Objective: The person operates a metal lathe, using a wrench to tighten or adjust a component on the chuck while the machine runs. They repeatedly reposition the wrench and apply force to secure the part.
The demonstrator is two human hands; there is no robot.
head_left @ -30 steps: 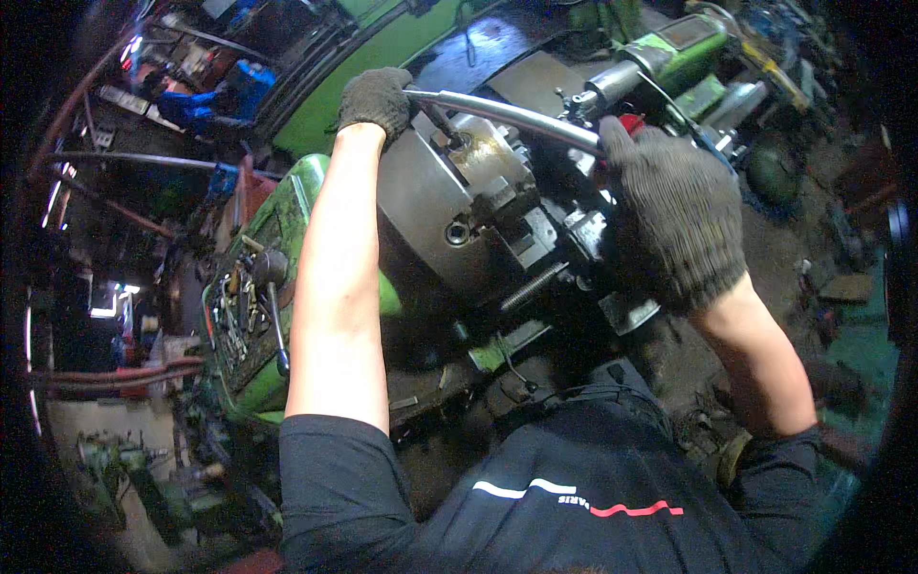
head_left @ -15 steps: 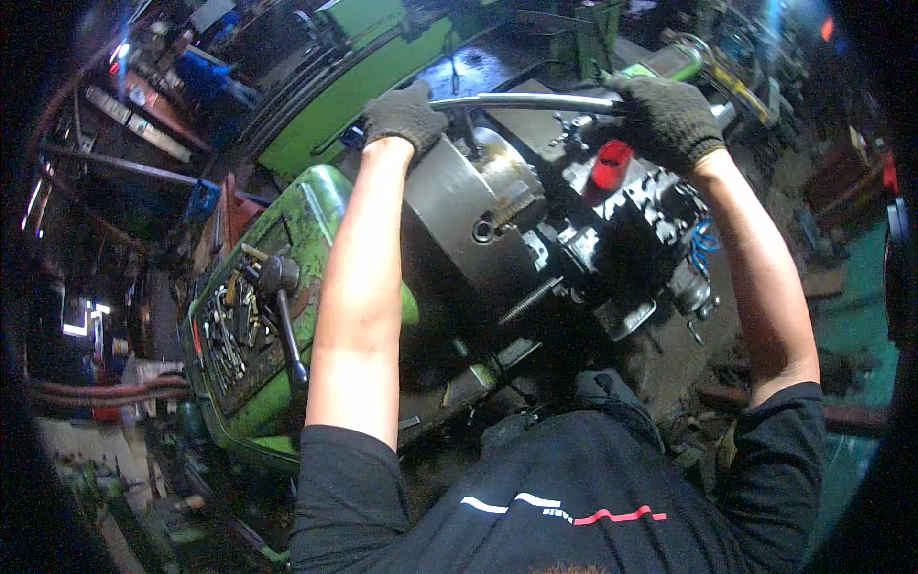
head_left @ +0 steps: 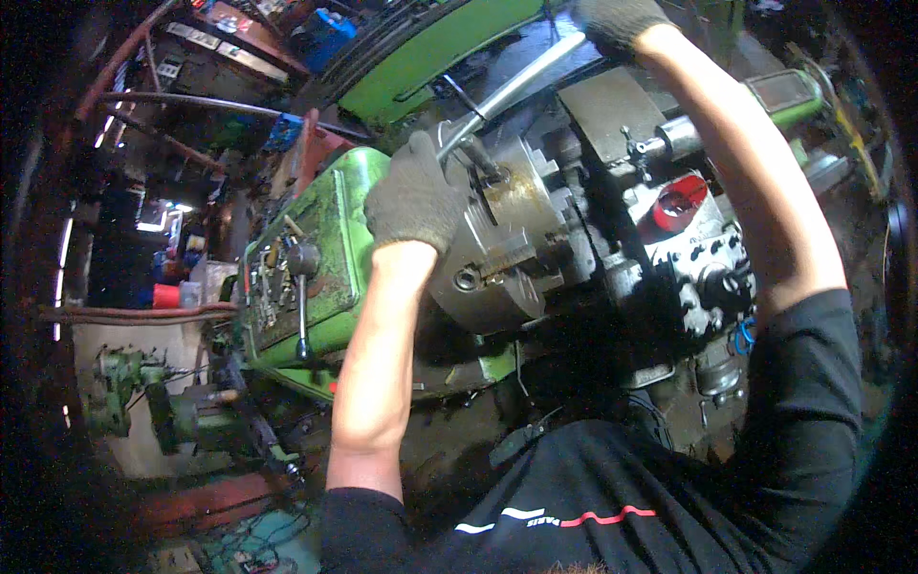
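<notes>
Two, gloved: your right hand [head_left: 620,23], outstretched, fingers curled round metal bar [head_left: 521,93]; your left hand [head_left: 413,199], at lower end, finger closure unclear.

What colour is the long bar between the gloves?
Long metal bar: silvery grey, best in head view.

- Your chuck [head_left: 492,306] is smooth, satin metal.
- Above the chuck, your bar [head_left: 521,88] is glossy metal.
- Left of the chuck, your housing [head_left: 356,206] wears scuffed, glossy paint.
- Your gloves [head_left: 411,201] are matt, knitted cloth.
</notes>
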